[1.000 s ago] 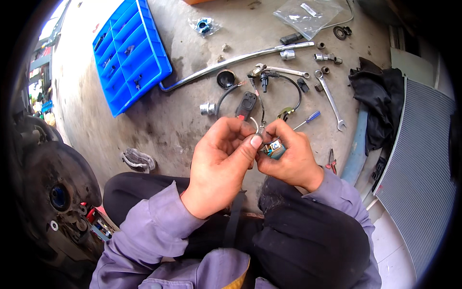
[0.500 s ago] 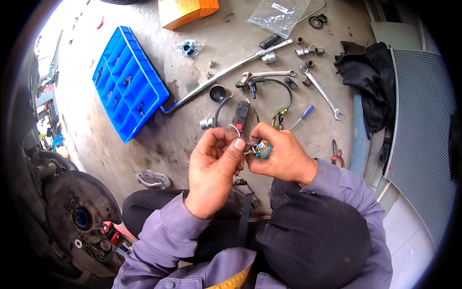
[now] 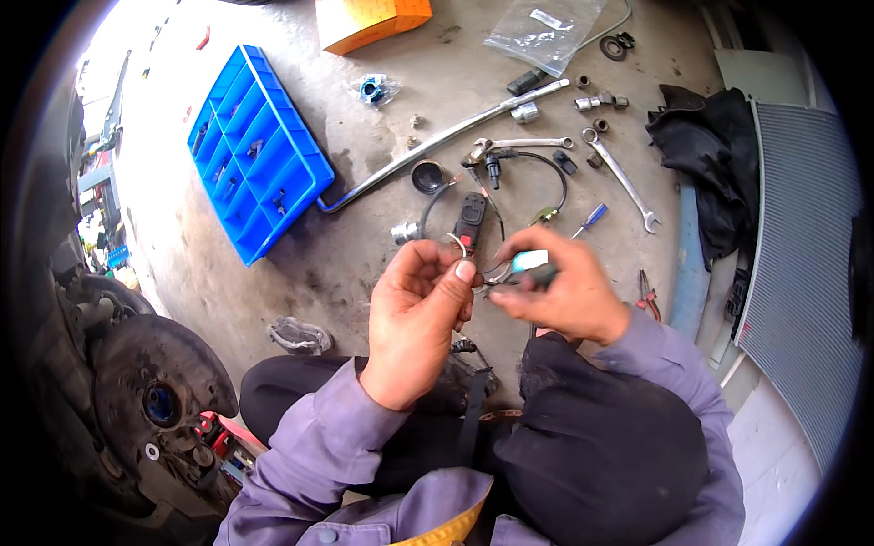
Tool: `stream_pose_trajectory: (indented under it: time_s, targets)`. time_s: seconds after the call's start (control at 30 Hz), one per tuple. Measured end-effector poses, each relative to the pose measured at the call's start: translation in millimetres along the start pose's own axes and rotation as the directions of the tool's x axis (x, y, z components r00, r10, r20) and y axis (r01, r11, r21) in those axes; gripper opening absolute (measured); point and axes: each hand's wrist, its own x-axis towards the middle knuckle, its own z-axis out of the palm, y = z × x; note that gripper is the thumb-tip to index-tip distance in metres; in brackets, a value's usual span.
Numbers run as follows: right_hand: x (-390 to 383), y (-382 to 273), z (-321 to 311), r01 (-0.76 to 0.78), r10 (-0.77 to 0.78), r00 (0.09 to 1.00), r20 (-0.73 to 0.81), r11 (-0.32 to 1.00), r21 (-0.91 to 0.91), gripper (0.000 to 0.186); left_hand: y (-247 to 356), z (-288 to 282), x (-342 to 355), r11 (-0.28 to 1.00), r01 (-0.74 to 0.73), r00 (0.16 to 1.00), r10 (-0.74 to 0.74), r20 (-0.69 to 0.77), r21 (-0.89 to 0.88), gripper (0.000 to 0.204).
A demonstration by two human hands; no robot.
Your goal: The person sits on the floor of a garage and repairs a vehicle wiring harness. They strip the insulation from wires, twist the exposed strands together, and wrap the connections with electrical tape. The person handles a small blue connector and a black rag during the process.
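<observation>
My left hand (image 3: pixel 421 314) pinches thin wires (image 3: pixel 458 239) between thumb and fingers in the middle of the view. Just to its right, my right hand (image 3: pixel 560 296), blurred by motion, grips a small teal and dark part (image 3: pixel 531 261) beside those wires; its details are too smeared to tell. Beyond my hands on the floor lie a black device (image 3: pixel 472 215) with a red patch, a looped black cable (image 3: pixel 559 178) with a plug (image 3: pixel 493 167), a silver socket (image 3: pixel 404 233) and a blue-handled screwdriver (image 3: pixel 594 217).
A blue compartment tray (image 3: pixel 323 182) lies left of a long steel bar (image 3: pixel 410 156), wrenches (image 3: pixel 619 173) and several sockets. Pliers (image 3: pixel 647 298), black cloth (image 3: pixel 706 146) and a finned panel (image 3: pixel 797 264) are right. An orange box (image 3: pixel 373 23) is behind; a vehicle hub (image 3: pixel 155 382) is at left.
The view has shifted over the last second, bringing the orange box fully in. My right hand has shifted and turned slightly with the teal part, now blurred; my left hand keeps its pinch.
</observation>
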Motion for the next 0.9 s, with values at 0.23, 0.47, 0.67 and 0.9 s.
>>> stream_pose_trajectory:
  time_s: [0.23,0.47,0.67,0.9]
  targets:
    - [21,-15,-28,0.495,-0.471,0.868,0.154,0.805,-0.328,0.035,-1,3,-2,0.999,0.011,1.0,-0.012,0.022,0.053,0.013]
    - [16,-18,-10,0.432,-0.47,0.881,0.053,0.754,-0.495,0.028,-3,8,-7,1.0,-0.017,1.0,0.017,0.024,0.025,0.014]
    - [16,28,-66,-0.089,-0.14,0.938,-0.316,0.785,-0.613,0.03,12,0,-23,0.989,-0.149,0.988,0.15,0.033,-0.015,0.014]
    - [-21,35,-80,-0.309,0.333,0.941,0.059,0.917,-0.253,0.037,17,3,-14,0.99,0.114,0.97,-0.093,0.224,-0.085,0.014]
